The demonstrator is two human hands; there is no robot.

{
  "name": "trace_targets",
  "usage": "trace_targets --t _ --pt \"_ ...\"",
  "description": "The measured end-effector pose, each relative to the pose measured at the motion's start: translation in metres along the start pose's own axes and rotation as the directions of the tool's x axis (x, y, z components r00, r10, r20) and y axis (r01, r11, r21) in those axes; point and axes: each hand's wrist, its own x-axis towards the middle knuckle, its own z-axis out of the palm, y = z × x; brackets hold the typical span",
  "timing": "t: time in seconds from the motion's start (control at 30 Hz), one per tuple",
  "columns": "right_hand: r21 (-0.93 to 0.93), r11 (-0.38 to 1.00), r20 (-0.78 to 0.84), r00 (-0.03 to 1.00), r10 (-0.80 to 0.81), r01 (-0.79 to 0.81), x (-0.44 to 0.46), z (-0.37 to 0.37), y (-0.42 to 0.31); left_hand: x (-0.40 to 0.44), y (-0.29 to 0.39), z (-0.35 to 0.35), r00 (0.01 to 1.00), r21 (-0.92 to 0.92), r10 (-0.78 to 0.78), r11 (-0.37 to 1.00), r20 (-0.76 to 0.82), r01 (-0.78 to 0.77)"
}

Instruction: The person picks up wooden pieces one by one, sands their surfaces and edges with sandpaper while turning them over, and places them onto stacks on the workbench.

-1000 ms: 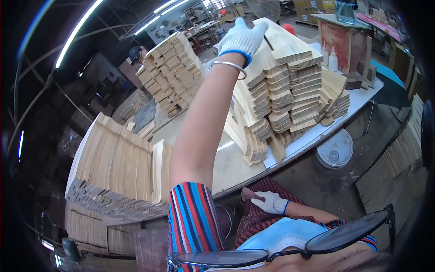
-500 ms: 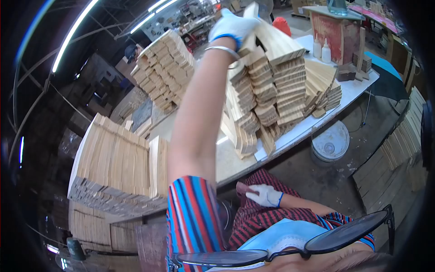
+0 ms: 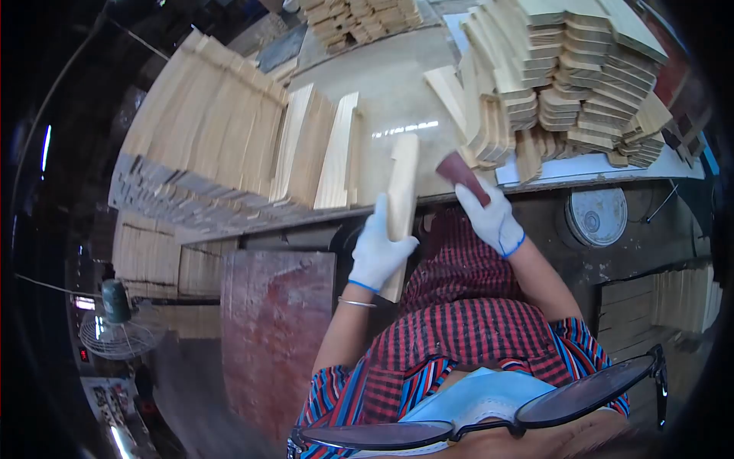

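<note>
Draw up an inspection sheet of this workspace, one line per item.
Surface: pale worktable, bare strip in the middle with light glare.
Job's things: wooden piece and dark red block, both held above the near edge.
Clutter: left board stack in rows; right board stack piled unevenly.
Grippers: left hand grips the piece, right hand the block; both gloved, fingers closed.
Cables: thin cord towards the fan, ends unclear.
Surroundings: white bucket on the floor, right.

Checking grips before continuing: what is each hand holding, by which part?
The left hand holds a long pale wooden board by its nearer half; the right hand holds a maroon tapered block by its nearer end.
</note>
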Motion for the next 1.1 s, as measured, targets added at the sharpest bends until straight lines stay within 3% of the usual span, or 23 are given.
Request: trace_targets --t 0.03,0.07,0.1,0.13,0.2,0.33,0.4,0.43,0.47,0.53,0.57,0.63,0.73,0.77,0.87,0.9,0.93,1.03,1.1 --pt "-0.156 0.986 0.073 0.995 0.071 -0.059 0.013 0.001 -0.019 -0.011 0.000 0.005 0.993 0.103 -0.098 0.991 0.070 0.090" --pt "-0.297 0.945 0.017 0.990 -0.138 0.136 0.026 0.014 -0.008 -0.015 0.005 0.007 0.967 0.219 -0.211 0.959 0.139 0.178" --pt "-0.437 0.845 -0.007 0.938 -0.347 0.310 0.040 0.024 0.004 -0.020 0.002 0.010 0.963 0.230 -0.226 0.955 0.149 0.189" --pt "-0.445 0.842 0.003 0.941 -0.338 0.304 0.053 0.030 0.003 -0.025 -0.002 0.013 0.957 0.242 -0.240 0.950 0.160 0.198" --pt "-0.699 0.665 0.199 0.965 -0.171 0.262 0.076 0.041 0.000 -0.027 -0.007 0.016 0.954 0.237 -0.249 0.949 0.165 0.207" --pt "-0.607 0.723 0.391 0.916 -0.090 0.330 0.083 0.065 0.024 -0.025 -0.016 0.022 0.960 0.214 -0.234 0.956 0.153 0.199" --pt "-0.632 0.595 0.425 0.864 -0.269 0.496 0.055 0.072 0.016 -0.025 -0.014 0.022 0.952 0.210 -0.253 0.954 0.174 0.215" --pt "-0.673 0.490 0.520 0.825 -0.219 0.554 0.044 0.071 0.003 -0.023 -0.014 0.021 0.948 0.215 -0.262 0.951 0.180 0.222" --pt "-0.634 0.476 0.610 0.773 -0.176 0.609 0.027 0.070 -0.007 -0.023 -0.016 0.023 0.947 0.209 -0.260 0.953 0.186 0.221" --pt "-0.540 0.479 0.565 0.720 -0.403 0.692 0.010 0.069 0.011 -0.022 -0.019 0.027 0.948 0.196 -0.259 0.955 0.188 0.222" --pt "-0.545 0.480 0.562 0.725 -0.398 0.687 0.018 0.068 0.006 -0.021 -0.020 0.027 0.947 0.197 -0.254 0.956 0.194 0.216" --pt "-0.665 0.498 0.519 0.823 -0.229 0.557 0.049 0.065 -0.007 -0.024 -0.020 0.028 0.960 0.229 -0.233 0.954 0.158 0.195" --pt "-0.614 0.627 0.430 0.869 -0.245 0.480 0.075 0.080 0.010 -0.026 -0.021 0.032 0.963 0.240 -0.232 0.951 0.135 0.196" --pt "-0.643 0.614 0.439 0.877 -0.195 0.458 0.067 0.082 0.009 -0.024 -0.022 0.031 0.964 0.238 -0.233 0.951 0.127 0.198" --pt "-0.602 0.406 0.552 0.726 -0.411 0.687 0.026 0.086 0.006 -0.023 -0.023 0.036 0.967 0.221 -0.220 0.957 0.129 0.188" --pt "-0.457 0.456 0.594 0.643 -0.483 0.764 0.019 0.094 0.010 -0.024 -0.030 0.042 0.968 0.222 -0.213 0.958 0.131 0.180" --pt "-0.455 0.456 0.591 0.643 -0.487 0.765 0.024 0.092 0.003 -0.023 -0.031 0.043 0.970 0.225 -0.208 0.958 0.130 0.175" --pt "-0.632 0.518 0.577 0.796 -0.182 0.576 0.059 0.082 -0.015 -0.025 -0.019 0.033 0.966 0.242 -0.226 0.951 0.124 0.192" --pt "-0.624 0.565 0.530 0.824 -0.201 0.539 0.072 0.082 0.001 -0.026 -0.022 0.039 0.969 0.240 -0.221 0.952 0.112 0.189"
